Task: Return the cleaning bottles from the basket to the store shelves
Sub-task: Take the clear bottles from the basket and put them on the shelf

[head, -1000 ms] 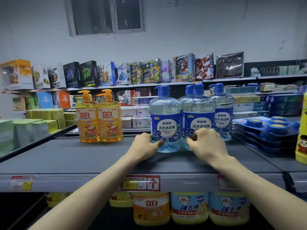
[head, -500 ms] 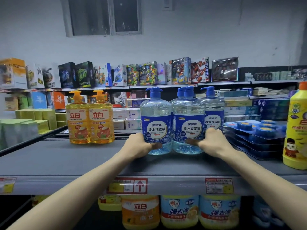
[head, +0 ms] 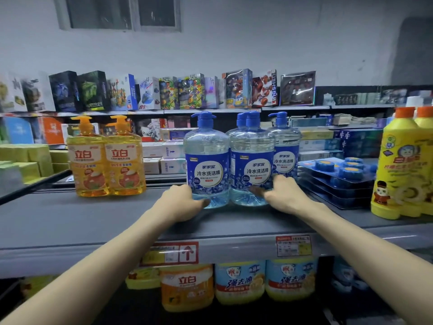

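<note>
Over the front edge of the shelf point(head: 70, 221), with its price tags point(head: 169, 254), both forearms reach in. The left hand point(head: 181, 202) grips the base of the left blue bottle point(head: 206, 160), thumb across the front and fingers wrapped round its left side. The right hand point(head: 284, 195) grips the base of the right blue bottle point(head: 251, 160) the same way from the right. Both bottles stand upright mid-shelf, touching each other, well back from the front edge.

This looks like squaring the pair into its row. Push low at the bases so the tall bottles slide rather than tip, and keep the labels forward. Stop as they meet the rear blue bottles point(head: 284, 146). Stay clear of the blue trays point(head: 337, 174) just right. The orange bottles point(head: 105, 160) toward the left end need no touching.
</note>
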The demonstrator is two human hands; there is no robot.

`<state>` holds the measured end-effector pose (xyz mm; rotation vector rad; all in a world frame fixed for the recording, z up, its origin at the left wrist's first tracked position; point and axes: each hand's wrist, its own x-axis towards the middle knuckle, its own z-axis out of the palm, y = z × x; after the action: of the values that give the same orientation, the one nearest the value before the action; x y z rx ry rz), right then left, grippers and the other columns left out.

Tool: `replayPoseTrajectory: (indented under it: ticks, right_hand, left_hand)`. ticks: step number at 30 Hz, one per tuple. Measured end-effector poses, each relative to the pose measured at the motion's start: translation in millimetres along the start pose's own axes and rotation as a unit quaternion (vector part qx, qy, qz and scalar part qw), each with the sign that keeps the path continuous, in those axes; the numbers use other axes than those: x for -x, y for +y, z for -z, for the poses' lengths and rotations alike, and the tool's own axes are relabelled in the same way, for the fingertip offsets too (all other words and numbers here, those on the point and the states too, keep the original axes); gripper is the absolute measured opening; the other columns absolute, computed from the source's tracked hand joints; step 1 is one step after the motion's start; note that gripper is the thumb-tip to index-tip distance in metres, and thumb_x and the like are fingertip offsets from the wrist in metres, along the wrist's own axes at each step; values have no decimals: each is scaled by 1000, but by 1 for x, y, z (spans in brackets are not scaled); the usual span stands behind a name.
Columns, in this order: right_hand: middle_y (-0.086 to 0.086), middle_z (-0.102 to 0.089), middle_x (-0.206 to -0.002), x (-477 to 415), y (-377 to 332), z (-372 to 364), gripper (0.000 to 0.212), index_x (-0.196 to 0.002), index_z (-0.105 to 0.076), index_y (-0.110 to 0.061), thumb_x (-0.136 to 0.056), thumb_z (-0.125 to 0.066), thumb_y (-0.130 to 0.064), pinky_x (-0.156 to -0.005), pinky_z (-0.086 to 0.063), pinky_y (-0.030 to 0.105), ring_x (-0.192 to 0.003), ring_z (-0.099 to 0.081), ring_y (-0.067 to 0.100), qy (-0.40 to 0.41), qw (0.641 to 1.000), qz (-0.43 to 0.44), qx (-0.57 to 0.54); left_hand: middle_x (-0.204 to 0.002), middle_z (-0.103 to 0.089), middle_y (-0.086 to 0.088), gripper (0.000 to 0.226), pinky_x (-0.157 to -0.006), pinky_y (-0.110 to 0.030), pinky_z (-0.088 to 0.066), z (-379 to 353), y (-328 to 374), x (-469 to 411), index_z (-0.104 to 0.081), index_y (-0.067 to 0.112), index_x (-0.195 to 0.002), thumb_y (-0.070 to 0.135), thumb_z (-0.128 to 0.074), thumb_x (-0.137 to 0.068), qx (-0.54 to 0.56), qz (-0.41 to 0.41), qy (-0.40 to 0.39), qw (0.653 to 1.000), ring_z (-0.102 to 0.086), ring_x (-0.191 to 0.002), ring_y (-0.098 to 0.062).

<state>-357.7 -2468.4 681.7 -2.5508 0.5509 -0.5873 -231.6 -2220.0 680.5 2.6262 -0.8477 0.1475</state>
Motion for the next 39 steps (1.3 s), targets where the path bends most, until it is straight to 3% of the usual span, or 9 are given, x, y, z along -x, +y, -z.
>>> replayPoseTrajectory:
  ticks: [2,5,9,14,18,23,29,36,39]
  right_hand:
    - [8,-69,-137,0,-3,0,83,-138,-63,-18,-82,-67,-78,-107,-52,39,-122,-64,32,-11,1000,-15,9]
    - [11,-64,-142,3,-7,2,112,-142,-58,-16,-66,-48,-98,-108,-52,44,-125,-62,33,-35,998,-38,36]
    - [21,-61,-138,20,-17,13,78,-135,-57,-4,-96,-54,-72,-98,-54,43,-119,-61,37,-68,990,-49,117]
    - [15,-56,-144,51,-12,34,69,-139,-54,-14,-99,-49,-70,-92,-48,43,-126,-57,35,-67,983,-27,171]
    - [9,-58,-145,96,8,65,67,-150,-49,-25,-101,-43,-70,-89,-44,43,-130,-57,32,-61,976,1,211]
    - [4,-66,-134,166,75,117,58,-142,-55,-24,-102,-46,-64,-92,-48,42,-123,-61,30,-20,966,20,255]
    - [3,-63,-138,262,190,185,57,-147,-50,-27,-103,-48,-62,-95,-48,42,-124,-60,31,-27,965,-57,253]
    - [0,-65,-132,359,325,223,59,-148,-49,-28,-102,-46,-65,-88,-51,42,-119,-62,29,-55,954,-171,238]
    - [2,-64,-132,399,373,224,54,-143,-51,-25,-104,-45,-62,-87,-46,41,-118,-61,30,-73,946,-217,230]
  left_hand:
    - [-124,-72,-8,56,-89,-35,-55,-3,-2,4,-64,18,-132,61,-64,-96,-12,-5,-7,1000,-68,-109,-29]
    - [-123,-70,-9,52,-84,-33,-52,-4,-2,13,-62,17,-126,58,-65,-95,-19,-2,-14,1000,-66,-107,-29]
    - [-119,-70,-9,57,-88,-39,-58,1,4,30,-64,20,-120,68,-61,-89,-45,9,-1,999,-66,-101,-30]
    - [-132,-67,-9,53,-93,-40,-51,5,42,60,-62,23,-134,60,-58,-96,-81,-18,41,996,-62,-122,-34]
    - [-124,-72,-5,48,-84,-38,-51,-3,94,81,-66,22,-131,56,-58,-98,-72,-59,51,994,-66,-114,-30]
    - [-123,-72,-5,47,-86,-39,-54,-42,197,113,-66,19,-129,54,-57,-99,-56,-126,43,990,-65,-116,-30]
    - [-120,-68,-4,44,-87,-41,-55,-108,343,164,-67,21,-125,54,-57,-98,-35,-215,11,976,-61,-118,-29]
    - [-115,-73,0,48,-81,-40,-62,-202,478,222,-64,20,-133,56,-55,-102,-10,-295,-118,948,-70,-100,-23]
    - [-107,-72,0,39,-79,-38,-60,-253,516,245,-66,21,-113,57,-54,-101,-2,-312,-171,934,-70,-98,-25]
